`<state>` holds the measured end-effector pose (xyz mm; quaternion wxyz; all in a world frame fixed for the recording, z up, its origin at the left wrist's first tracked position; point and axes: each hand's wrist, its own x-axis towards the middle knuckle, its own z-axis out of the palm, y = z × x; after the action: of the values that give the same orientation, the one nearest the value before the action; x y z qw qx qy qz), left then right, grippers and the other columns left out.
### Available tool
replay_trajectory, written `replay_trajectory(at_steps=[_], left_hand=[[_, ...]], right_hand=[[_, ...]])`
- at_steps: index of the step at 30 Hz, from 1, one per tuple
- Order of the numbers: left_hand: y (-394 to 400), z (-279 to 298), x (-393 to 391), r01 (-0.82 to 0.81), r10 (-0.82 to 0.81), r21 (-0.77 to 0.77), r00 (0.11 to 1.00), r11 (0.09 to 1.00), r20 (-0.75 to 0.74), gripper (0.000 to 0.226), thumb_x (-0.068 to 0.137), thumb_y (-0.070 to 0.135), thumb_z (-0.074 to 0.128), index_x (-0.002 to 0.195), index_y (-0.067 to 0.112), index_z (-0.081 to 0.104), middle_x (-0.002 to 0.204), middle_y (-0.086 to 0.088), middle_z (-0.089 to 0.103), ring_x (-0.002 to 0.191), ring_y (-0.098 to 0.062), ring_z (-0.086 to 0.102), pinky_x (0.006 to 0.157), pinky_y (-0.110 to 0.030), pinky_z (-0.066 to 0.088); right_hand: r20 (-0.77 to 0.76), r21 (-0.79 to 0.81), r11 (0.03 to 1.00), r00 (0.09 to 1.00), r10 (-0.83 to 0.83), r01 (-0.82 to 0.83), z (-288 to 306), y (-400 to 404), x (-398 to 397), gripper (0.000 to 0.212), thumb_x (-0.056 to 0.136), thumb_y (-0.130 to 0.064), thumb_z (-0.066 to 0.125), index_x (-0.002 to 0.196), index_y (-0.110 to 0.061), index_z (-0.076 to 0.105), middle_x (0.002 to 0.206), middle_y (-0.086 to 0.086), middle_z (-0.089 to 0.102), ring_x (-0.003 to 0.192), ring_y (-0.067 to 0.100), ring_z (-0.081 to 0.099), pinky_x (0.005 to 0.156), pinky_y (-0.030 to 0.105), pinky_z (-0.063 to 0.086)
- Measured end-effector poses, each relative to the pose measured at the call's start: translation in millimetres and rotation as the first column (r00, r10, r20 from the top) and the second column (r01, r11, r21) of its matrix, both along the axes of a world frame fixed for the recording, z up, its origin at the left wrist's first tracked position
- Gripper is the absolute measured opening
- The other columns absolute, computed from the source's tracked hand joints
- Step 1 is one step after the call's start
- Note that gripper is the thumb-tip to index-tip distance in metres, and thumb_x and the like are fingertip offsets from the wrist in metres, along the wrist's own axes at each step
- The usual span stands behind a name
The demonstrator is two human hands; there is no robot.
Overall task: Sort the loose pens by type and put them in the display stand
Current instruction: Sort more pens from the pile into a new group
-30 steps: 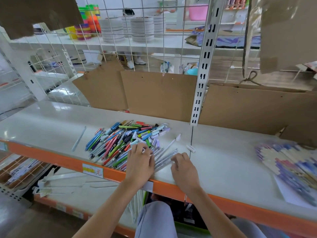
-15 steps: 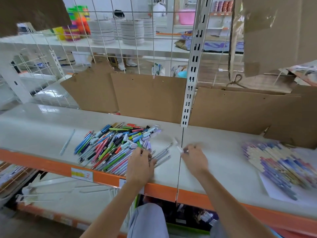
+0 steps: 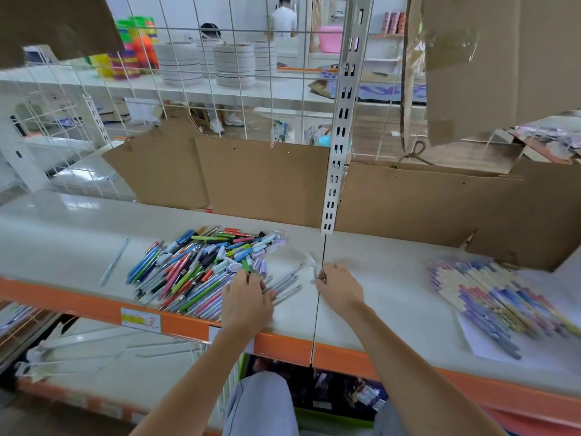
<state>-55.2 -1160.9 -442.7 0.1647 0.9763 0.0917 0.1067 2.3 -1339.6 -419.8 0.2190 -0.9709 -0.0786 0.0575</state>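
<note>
So there's a big messy pile of pens sitting on the white shelf, centre-left of the frame. All colours mixed up: blue, green, pink, red, some pale purple ones toward the back right of the heap. A few clear, greyish pens fan out from the pile's right edge.

The left hand is palm-down on the near right corner of the pile, fingers curled down into the pens. It's touching both the coloured ones and the clear ones, but I honestly can't tell whether it has actually gripped any of them.

The right hand is just right of that, close to the seam where two shelf boards meet. Its fingers are pinched together on a small pale pen that's blurred, sticking up and away from the fingertips.

One lone pale pen lies by itself well left of the pile.

Over at the right side of the frame there's a second bunch of patterned pens laid out in neat overlapping rows on a white sheet. It's pretty blurry.

Brown cardboard panels stand along the back of the shelf, with a white slotted upright in the middle and a wire grid behind. The shelf's front edge is orange with a price label on it.
</note>
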Motion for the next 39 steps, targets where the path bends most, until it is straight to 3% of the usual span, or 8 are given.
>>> replay_trajectory(at_steps=[4, 11, 17, 20, 25, 29, 34, 39], left_hand=[[0, 0, -1, 0.003, -0.004, 0.010, 0.999, 1.000, 0.036, 0.021, 0.097, 0.039, 0.043, 0.096, 0.019, 0.051, 0.101, 0.004, 0.036, 0.090, -0.013, 0.040, 0.091, -0.031, 0.031], [-3, 0, -9, 0.010, -0.008, -0.013, 0.986, 1.000, 0.166, 0.015, 0.099, 0.027, 0.040, 0.095, 0.015, 0.049, 0.095, 0.001, 0.045, 0.082, -0.014, 0.040, 0.080, -0.029, 0.034], [-1, 5, -12, 0.064, -0.064, 0.007, 0.985, 0.998, 0.157, 0.018, 0.100, 0.027, 0.037, 0.098, 0.015, 0.052, 0.096, 0.001, 0.048, 0.086, -0.016, 0.043, 0.083, -0.031, 0.038], [-2, 7, -13, 0.157, -0.152, -0.014, 0.975, 0.988, 0.163, 0.008, 0.094, 0.019, 0.051, 0.089, 0.013, 0.052, 0.089, 0.000, 0.047, 0.079, -0.017, 0.042, 0.072, -0.031, 0.037], [-33, 7, -15, 0.338, -0.340, 0.036, 0.937, 0.940, 0.079, 0.015, 0.090, 0.026, 0.053, 0.099, 0.015, 0.057, 0.095, 0.002, 0.052, 0.089, -0.015, 0.048, 0.076, -0.027, 0.037], [-63, 2, -5, 0.357, -0.357, 0.005, 0.933, 0.934, 0.054, 0.030, 0.087, 0.047, 0.056, 0.103, 0.022, 0.057, 0.099, 0.006, 0.051, 0.095, -0.012, 0.048, 0.085, -0.028, 0.041], [-62, -5, -3, 0.377, -0.366, -0.176, 0.926, 0.909, 0.090, 0.014, 0.089, 0.035, 0.061, 0.092, 0.021, 0.061, 0.089, 0.009, 0.051, 0.084, -0.008, 0.051, 0.071, -0.023, 0.044], [-58, -5, -12, 0.479, -0.424, -0.297, 0.876, 0.826, 0.232, 0.007, 0.093, 0.020, 0.056, 0.087, 0.023, 0.053, 0.077, 0.012, 0.056, 0.071, -0.007, 0.053, 0.065, -0.029, 0.045]], right_hand=[[0.008, 0.033, 0.999, 1.000, -0.027, 0.027, -4, -25, -16, 0.010, 0.093, -0.017, 0.040, 0.092, -0.013, 0.050, 0.106, 0.004, 0.046, 0.084, 0.021, 0.053, 0.074, 0.031, 0.045], [0.007, 0.087, 0.980, 0.984, 0.177, -0.177, 4, 1, -9, 0.041, 0.096, -0.018, 0.038, 0.136, -0.023, 0.042, 0.126, 0.004, 0.038, 0.100, 0.022, 0.052, 0.080, 0.029, 0.044], [0.011, -0.053, 0.993, 0.994, 0.109, -0.108, -7, -20, -18, 0.016, 0.095, -0.012, 0.036, 0.101, -0.016, 0.050, 0.104, 0.003, 0.045, 0.088, 0.021, 0.050, 0.076, 0.031, 0.048], [0.026, 0.097, 0.995, 0.999, -0.025, 0.022, -8, -57, -40, 0.014, 0.095, -0.011, 0.040, 0.104, -0.017, 0.048, 0.101, 0.003, 0.053, 0.080, 0.018, 0.053, 0.062, 0.026, 0.043], [-0.016, 0.449, 0.879, 0.985, -0.174, 0.163, -12, -91, -60, 0.021, 0.095, -0.016, 0.047, 0.115, -0.017, 0.053, 0.114, 0.002, 0.058, 0.093, 0.018, 0.060, 0.082, 0.035, 0.050], [-0.045, 0.592, 0.791, 0.987, -0.157, 0.153, -14, -99, -58, 0.023, 0.092, -0.012, 0.054, 0.106, -0.028, 0.062, 0.099, -0.004, 0.060, 0.081, 0.008, 0.056, 0.063, 0.010, 0.042], [-0.136, 0.825, 0.516, 0.967, -0.215, 0.231, -13, -107, -59, 0.012, 0.093, -0.015, 0.056, 0.097, -0.023, 0.065, 0.086, -0.002, 0.062, 0.071, 0.010, 0.051, 0.061, 0.014, 0.042], [-0.148, 0.942, 0.287, 0.982, -0.115, 0.175, -12, -104, -62, 0.010, 0.092, -0.008, 0.055, 0.091, -0.011, 0.065, 0.072, 0.004, 0.056, 0.061, 0.013, 0.048, 0.053, 0.022, 0.037]])
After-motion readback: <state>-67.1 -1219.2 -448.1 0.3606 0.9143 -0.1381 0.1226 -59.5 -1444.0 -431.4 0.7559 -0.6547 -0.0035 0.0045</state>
